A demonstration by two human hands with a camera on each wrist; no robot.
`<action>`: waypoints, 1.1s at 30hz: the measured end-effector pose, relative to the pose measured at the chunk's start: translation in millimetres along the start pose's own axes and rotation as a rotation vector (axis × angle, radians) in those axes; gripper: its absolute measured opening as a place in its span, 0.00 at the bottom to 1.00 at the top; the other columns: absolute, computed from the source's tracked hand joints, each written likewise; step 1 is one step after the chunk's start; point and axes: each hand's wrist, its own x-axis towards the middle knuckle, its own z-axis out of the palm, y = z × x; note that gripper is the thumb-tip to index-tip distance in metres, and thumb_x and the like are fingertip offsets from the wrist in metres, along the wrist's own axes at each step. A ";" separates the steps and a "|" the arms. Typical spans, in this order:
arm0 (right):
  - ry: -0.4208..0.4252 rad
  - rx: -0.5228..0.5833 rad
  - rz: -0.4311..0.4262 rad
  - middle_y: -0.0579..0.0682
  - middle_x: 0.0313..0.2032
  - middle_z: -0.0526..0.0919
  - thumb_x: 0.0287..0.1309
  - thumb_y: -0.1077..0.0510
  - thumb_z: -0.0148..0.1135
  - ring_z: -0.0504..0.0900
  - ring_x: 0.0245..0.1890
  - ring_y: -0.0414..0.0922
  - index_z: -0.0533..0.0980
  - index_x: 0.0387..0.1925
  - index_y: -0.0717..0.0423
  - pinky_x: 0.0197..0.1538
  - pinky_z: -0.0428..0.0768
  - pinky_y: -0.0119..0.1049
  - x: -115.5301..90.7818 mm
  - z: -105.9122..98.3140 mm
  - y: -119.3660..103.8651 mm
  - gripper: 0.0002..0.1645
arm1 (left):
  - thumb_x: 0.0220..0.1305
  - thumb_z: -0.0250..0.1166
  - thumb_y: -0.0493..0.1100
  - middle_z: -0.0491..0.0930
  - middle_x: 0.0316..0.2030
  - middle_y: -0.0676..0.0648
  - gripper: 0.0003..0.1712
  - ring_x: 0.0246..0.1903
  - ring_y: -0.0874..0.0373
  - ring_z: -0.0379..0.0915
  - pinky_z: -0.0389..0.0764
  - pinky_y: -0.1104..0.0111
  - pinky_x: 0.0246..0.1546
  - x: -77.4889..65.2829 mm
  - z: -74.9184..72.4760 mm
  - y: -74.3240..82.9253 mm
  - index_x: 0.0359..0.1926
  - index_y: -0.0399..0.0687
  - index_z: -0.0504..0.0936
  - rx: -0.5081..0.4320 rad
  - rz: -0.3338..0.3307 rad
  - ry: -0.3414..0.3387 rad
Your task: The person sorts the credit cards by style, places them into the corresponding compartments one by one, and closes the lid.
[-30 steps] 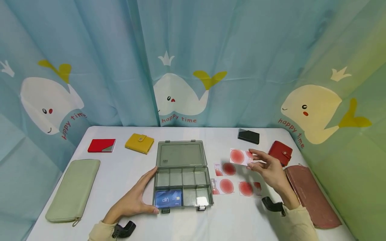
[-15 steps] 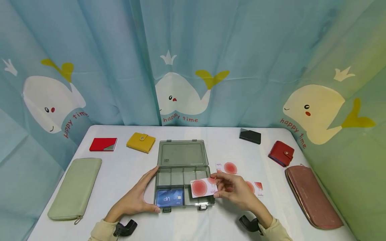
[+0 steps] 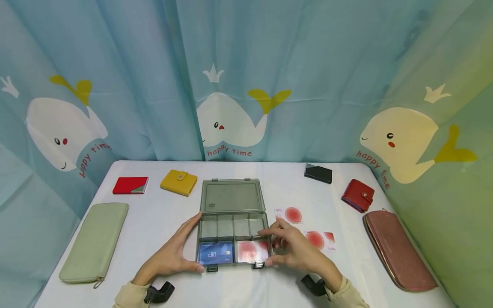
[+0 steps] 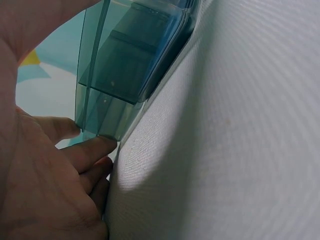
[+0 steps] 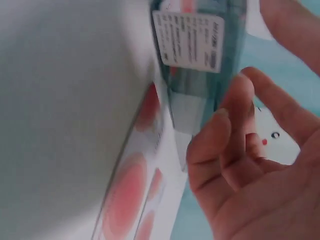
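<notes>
Box shows its label only from right wrist — left hand and right hand flank it, grip unclenched.

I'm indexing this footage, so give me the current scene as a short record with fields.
left hand: against the storage box's left side
right hand: at the box's front-right corner; contact with the card inside unclear
lid: open
front compartments: VIP card left, red-circle card right
loose cards: rear card, nearer card, both right of box
left of box: green pouch, yellow wallet, red case
right of box: black case, dark red wallet, brown pouch
</notes>
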 end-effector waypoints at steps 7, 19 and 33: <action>0.215 -0.099 0.038 0.57 0.41 0.80 0.49 0.64 0.84 0.80 0.30 0.42 0.84 0.57 0.59 0.29 0.79 0.32 0.0 -41.4 32.2 0.32 | 0.40 0.88 0.59 0.51 0.84 0.38 0.81 0.81 0.32 0.49 0.56 0.28 0.74 -0.7 0.0 -0.7 0.87 0.51 0.46 0.010 -0.002 0.006; 0.000 -0.165 0.300 0.55 0.47 0.84 0.52 0.55 0.84 0.78 0.39 0.47 0.83 0.59 0.57 0.40 0.79 0.31 6.9 -85.1 93.7 0.33 | 0.39 0.88 0.58 0.51 0.84 0.38 0.81 0.81 0.32 0.48 0.55 0.28 0.74 -0.4 0.7 -0.2 0.87 0.50 0.46 -0.008 0.006 0.004; -0.038 -0.176 0.346 0.52 0.42 0.80 0.49 0.58 0.86 0.74 0.37 0.45 0.79 0.51 0.55 0.37 0.76 0.32 18.2 -83.1 95.1 0.29 | 0.39 0.89 0.58 0.52 0.84 0.40 0.81 0.81 0.34 0.49 0.55 0.29 0.74 0.5 0.6 -0.3 0.87 0.49 0.47 0.016 0.020 0.010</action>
